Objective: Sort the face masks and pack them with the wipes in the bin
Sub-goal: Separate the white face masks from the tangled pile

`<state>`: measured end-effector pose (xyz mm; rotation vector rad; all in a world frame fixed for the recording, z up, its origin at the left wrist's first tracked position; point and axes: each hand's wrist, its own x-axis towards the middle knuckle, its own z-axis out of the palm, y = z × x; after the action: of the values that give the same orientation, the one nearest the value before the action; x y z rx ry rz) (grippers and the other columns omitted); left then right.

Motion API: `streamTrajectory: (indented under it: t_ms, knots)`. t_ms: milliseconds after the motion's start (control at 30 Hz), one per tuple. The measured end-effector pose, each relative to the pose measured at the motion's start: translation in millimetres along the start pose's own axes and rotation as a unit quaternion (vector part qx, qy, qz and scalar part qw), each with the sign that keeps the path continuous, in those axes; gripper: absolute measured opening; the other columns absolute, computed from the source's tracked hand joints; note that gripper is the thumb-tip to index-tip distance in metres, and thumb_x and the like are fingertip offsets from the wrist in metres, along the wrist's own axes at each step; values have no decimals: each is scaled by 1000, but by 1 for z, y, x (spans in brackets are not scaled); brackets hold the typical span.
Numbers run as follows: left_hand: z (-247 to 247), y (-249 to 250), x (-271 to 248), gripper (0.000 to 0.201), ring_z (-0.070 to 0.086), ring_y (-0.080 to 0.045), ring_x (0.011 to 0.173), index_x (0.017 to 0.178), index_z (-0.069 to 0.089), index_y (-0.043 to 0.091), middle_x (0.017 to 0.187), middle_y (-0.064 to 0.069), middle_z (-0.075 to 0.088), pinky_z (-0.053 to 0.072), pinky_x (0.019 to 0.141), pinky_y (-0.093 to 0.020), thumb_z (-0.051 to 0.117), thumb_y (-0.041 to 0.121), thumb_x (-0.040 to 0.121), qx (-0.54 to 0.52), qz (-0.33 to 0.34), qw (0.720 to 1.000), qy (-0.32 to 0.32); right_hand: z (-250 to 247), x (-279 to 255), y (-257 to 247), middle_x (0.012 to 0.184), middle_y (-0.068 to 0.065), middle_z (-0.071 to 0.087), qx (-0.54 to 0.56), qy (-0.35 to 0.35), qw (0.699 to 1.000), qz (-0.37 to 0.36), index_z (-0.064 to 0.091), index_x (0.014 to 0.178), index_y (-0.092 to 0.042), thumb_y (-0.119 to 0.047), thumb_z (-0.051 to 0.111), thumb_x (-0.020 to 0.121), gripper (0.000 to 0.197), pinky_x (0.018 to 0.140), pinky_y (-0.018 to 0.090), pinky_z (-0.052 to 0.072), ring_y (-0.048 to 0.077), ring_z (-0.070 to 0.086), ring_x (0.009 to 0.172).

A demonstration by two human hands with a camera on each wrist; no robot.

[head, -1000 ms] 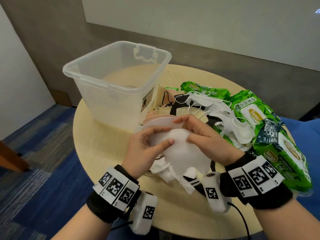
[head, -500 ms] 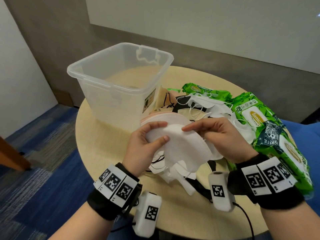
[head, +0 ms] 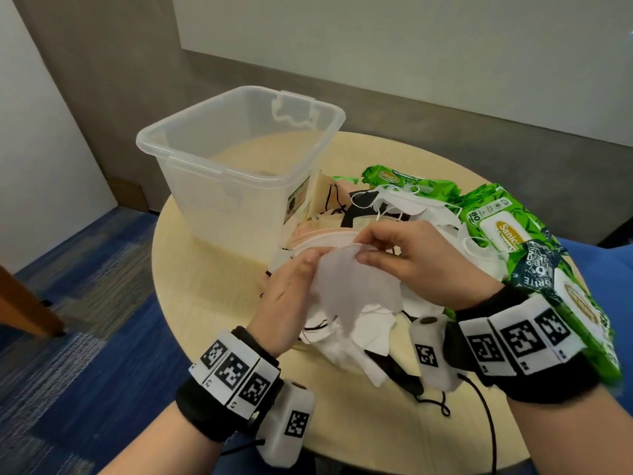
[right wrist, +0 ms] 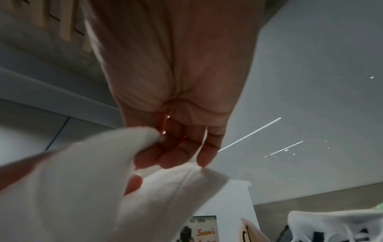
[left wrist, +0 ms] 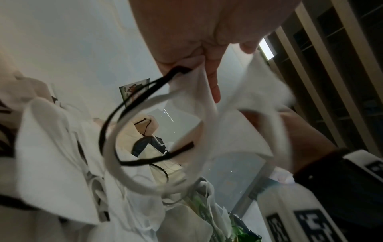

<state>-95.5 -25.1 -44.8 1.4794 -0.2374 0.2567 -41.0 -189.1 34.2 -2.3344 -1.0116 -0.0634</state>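
White face mask point(head: 356, 286) held up above the table point(head: 212, 289), between both hands, just in front of the bin point(head: 236, 166). Left hand point(head: 287, 296) grips its left edge, thumb on the upper face, fingers curled beneath. Right hand point(head: 411, 265) pinches the top edge between thumb and forefinger; remaining fingers curled loosely behind.

Left wrist view: the left hand's fingers point(left wrist: 211, 77) also trap a black ear loop point(left wrist: 116, 124) and a white ear loop point(left wrist: 116, 163), both hanging down in rings below the hand. Which mask each loop belongs to: cannot tell, view blurred.

Right wrist view: white fabric point(right wrist: 99, 188) fills the lower left; fingertips point(right wrist: 186, 157) of the right hand close on a folded seam of it.

Mask pile point(head: 363, 214) lies on the table under and behind the hands: white, peach, cream and black pieces mixed, ear loops tangled. More white masks point(head: 352, 347) lie directly below the held one, nearer the table's front edge.

Bin is clear plastic, upright, lid off, on the far left part of the round table; printed label point(head: 296, 204) on its right wall. No masks visible inside.

Green wipes packs point(head: 507, 231) lie along the right side of the table, touching the mask pile; one further pack point(head: 407, 181) sits behind the pile.
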Motion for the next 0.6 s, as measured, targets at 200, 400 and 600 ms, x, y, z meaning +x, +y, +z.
streamTrajectory:
  t_ms: [200, 400, 600]
  knots:
    - [4, 0, -6, 29, 61, -12, 104, 106, 64, 47, 108, 12, 67, 49, 86, -32, 53, 59, 81, 8, 25, 999, -37, 2, 6, -3, 71, 7, 58, 1, -18, 1000, 16, 60, 102, -9, -11, 66, 83, 19, 62, 19, 35, 13, 47, 64]
    - [2, -10, -7, 41, 58, -15, 109, 120, 46, 44, 117, 15, 57, 49, 91, -49, 55, 32, 82, 71, 47, 996, 3, 5, 4, 0, 68, -1, 52, -28, 25, 999, -13, 68, 98, -12, -23, 70, 76, 24, 62, 19, 34, 6, 45, 62]
    - [-1, -6, -6, 53, 55, -19, 111, 121, 36, 54, 127, -4, 46, 48, 91, -52, 59, 31, 79, 99, 60, 993, -9, 13, 1, 3, 98, 5, 48, -36, 15, 998, 43, 65, 105, -18, -32, 76, 72, 37, 85, 37, 38, 21, 47, 90]
